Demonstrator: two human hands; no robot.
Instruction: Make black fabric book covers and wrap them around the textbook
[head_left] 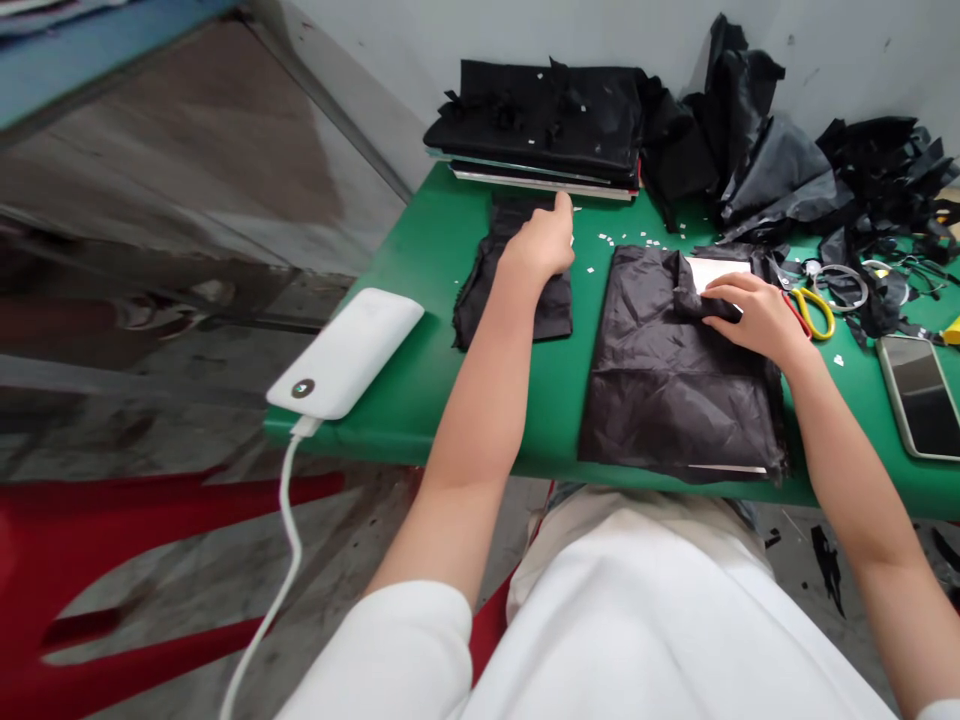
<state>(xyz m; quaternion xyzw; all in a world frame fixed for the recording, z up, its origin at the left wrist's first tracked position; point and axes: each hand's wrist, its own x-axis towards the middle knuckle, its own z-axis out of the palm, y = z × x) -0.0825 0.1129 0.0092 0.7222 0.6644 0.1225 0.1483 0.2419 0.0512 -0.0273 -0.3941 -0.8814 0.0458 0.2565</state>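
Observation:
My right hand [757, 310] grips a folded-back edge of thin black fabric [675, 400] near the top of a flat piece. Under that fold a white sheet or board [720, 272] shows, and a thin white edge is seen at the fabric's lower right. Over a smaller black fabric piece [510, 260] on the left is my left hand [541, 238], its index finger stretched forward and its other fingers curled in. What those fingers hold, if anything, is hidden. Tiny white bits [611, 240] lie scattered on the green table between the hands and the back stack.
Black fabric lies on a stack of flat boards [547, 180] at the back. Black scraps [787, 170] heap up at the right. Yellow-handled scissors [817, 312] and a phone [922, 395] lie at right. A cabled white power bank [349, 350] sits at the table's [397, 270] left edge.

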